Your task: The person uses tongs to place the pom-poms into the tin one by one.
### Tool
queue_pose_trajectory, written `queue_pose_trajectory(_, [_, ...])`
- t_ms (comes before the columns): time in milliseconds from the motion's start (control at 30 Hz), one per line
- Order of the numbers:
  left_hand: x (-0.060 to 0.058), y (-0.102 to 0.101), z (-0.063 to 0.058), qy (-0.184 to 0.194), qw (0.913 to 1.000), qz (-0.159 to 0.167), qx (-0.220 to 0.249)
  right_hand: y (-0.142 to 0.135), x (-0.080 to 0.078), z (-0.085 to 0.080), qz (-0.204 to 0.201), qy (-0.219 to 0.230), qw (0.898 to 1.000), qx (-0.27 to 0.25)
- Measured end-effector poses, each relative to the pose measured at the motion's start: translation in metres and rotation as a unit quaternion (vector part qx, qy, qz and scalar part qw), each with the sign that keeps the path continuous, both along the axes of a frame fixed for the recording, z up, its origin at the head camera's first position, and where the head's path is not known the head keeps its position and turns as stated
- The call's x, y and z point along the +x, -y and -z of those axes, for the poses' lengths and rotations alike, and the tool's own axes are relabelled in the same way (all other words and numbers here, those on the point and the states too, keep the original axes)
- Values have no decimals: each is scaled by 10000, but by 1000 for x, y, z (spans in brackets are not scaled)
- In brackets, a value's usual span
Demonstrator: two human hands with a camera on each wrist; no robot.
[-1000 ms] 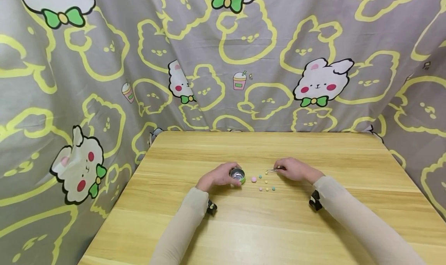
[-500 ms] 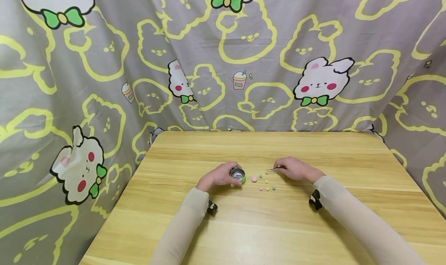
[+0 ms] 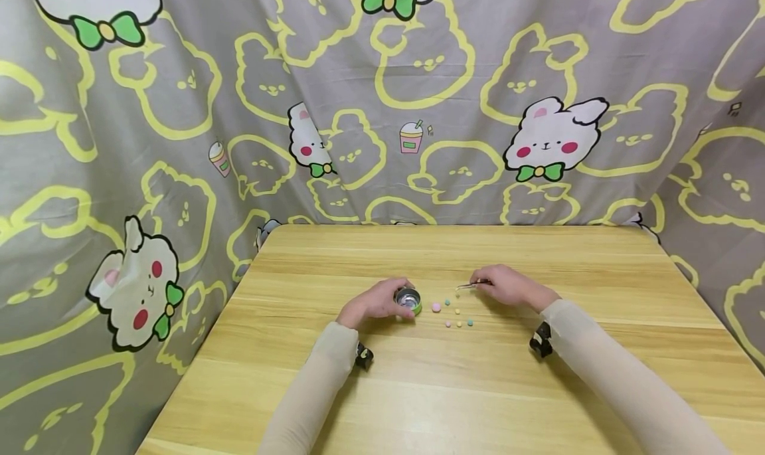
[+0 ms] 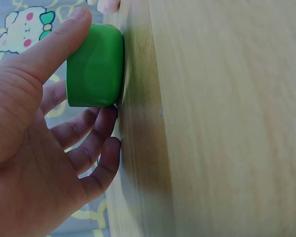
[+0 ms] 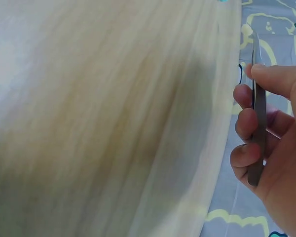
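Observation:
In the head view my left hand point(image 3: 382, 299) grips a small round tin point(image 3: 409, 299), with its open top up and a shiny silver inside. The left wrist view shows the tin's green side point(image 4: 96, 66), thumb on the near side and fingers behind. My right hand point(image 3: 507, 286) holds metal tweezers point(image 5: 258, 123) between thumb and fingers. At their tips is a small pale yellow bead point(image 5: 247, 29), raised over the table. Between the hands lie a larger pink bead point(image 3: 436, 307), a teal bead point(image 3: 447, 302) and a yellow bead point(image 3: 457, 311).
Nearer the person lie a small pink bead point(image 3: 448, 324), another yellow bead point(image 3: 459, 324) and another teal bead point(image 3: 470, 323). The wooden table point(image 3: 418, 388) is backed and flanked by a grey patterned curtain point(image 3: 358, 76). A black camera sits at each wrist.
My right hand has risen slightly, and the tweezers have lifted the yellow bead up from the table. The left hand and tin stay where they were.

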State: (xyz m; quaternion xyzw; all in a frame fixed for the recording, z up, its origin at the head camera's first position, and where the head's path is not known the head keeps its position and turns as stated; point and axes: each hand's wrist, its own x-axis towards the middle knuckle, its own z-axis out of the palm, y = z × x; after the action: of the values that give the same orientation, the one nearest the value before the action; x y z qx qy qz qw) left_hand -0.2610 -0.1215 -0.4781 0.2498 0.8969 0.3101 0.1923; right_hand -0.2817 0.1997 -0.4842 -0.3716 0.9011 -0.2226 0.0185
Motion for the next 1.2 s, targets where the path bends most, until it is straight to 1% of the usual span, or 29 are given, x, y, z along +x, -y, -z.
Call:
queue_pose_trajectory(167, [0,0,0,-4,10000,17,11,1,-2,-3,-6,-65,10000,-57])
queue_pose_trajectory(400, [-1,0,0,-4,10000,31,-7,6,1,-11,12,-68,9999,-98])
queue_pose_trajectory(667, [-2,1,0,29,10000,13,-19,13,4,-20,-147,-140,9996,-181])
queue_pose_trajectory(933, [-2,0,1,-17,10000,31,20,20,1,-23,-157,-28,9998,-96])
queue_pose_trajectory(1200, [-2,1,2,-44,10000,13,-8,29,4,-30,-226,-92,9997,-83])
